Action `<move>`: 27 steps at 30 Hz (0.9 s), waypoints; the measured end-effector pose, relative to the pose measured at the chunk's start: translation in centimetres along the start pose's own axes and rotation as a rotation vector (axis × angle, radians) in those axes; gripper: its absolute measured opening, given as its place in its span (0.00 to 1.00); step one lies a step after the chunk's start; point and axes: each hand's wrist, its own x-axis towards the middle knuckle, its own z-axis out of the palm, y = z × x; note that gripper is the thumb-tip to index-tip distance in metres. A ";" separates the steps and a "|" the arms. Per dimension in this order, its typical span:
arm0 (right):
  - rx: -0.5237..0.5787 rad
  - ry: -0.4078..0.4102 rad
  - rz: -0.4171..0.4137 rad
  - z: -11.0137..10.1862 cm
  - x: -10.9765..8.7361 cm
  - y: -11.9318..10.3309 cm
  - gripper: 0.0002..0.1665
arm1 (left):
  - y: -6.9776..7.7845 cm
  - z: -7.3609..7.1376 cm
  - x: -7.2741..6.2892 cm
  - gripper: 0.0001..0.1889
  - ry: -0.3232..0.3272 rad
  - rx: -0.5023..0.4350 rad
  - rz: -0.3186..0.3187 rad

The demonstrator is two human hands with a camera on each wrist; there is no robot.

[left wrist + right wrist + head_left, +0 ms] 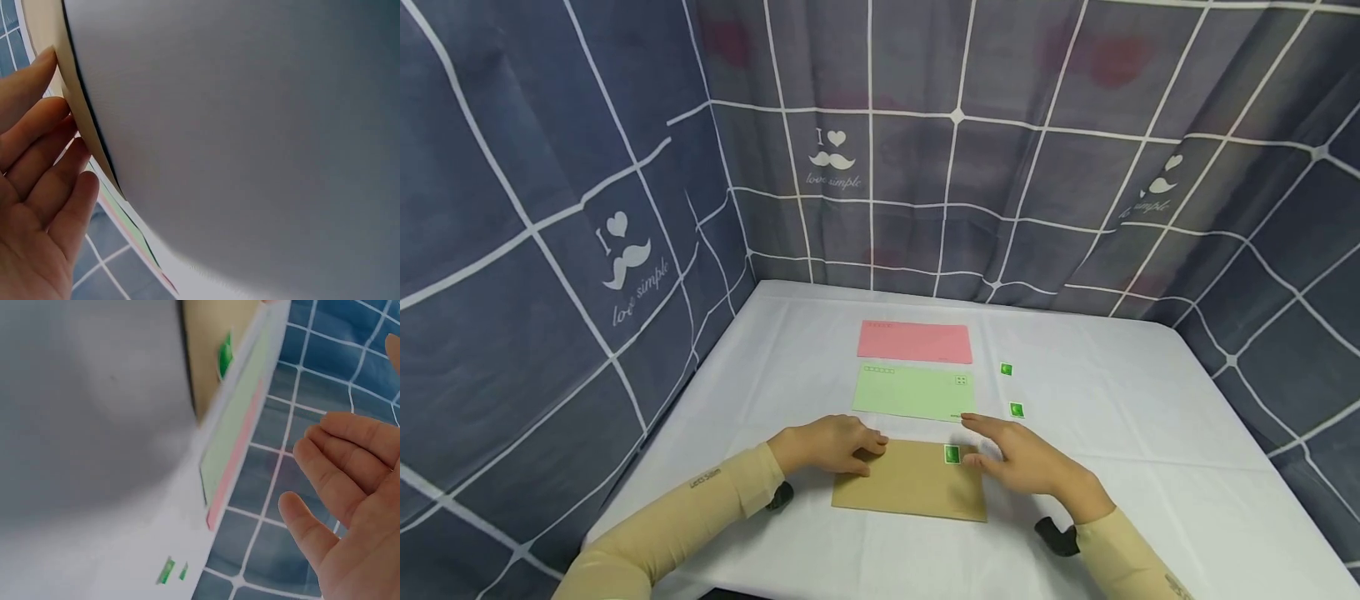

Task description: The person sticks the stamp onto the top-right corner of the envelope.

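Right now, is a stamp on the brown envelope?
On: a green stamp lies on the brown envelope, upper right; whether stuck, I cannot tell.

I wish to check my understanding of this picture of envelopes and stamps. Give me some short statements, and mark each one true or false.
1. The pink envelope lies farther from the person than the light green envelope. True.
2. The left hand is touching the pink envelope. False: the left hand touches the brown envelope.
3. Two loose green stamps lie on the white tablecloth. True.
4. The right hand is pinching a stamp. False: the right hand holds nothing.
5. The brown envelope bears a green stamp near its far right corner. True.
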 end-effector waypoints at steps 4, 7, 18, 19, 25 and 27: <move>0.030 0.042 0.008 -0.7 0.0 0.2 0.35 | 0.1 -0.1 0.0 0.24 -0.004 0.002 -0.003; 0.043 0.061 0.005 -0.8 0.1 0.5 0.33 | 0.1 0.0 0.1 0.23 -0.005 0.012 0.000; 0.116 0.099 0.083 -0.3 0.5 1.2 0.28 | 0.4 0.0 0.3 0.23 0.004 0.057 0.003; 0.116 0.100 0.088 -0.3 0.5 1.3 0.27 | 0.5 0.0 0.2 0.23 0.004 0.061 0.004; 0.116 0.172 0.095 -0.2 0.3 1.7 0.24 | 0.7 0.0 0.3 0.23 0.017 0.079 0.012; 0.122 0.193 0.084 -0.3 0.3 1.9 0.23 | 0.7 -0.3 0.4 0.23 0.033 0.078 0.013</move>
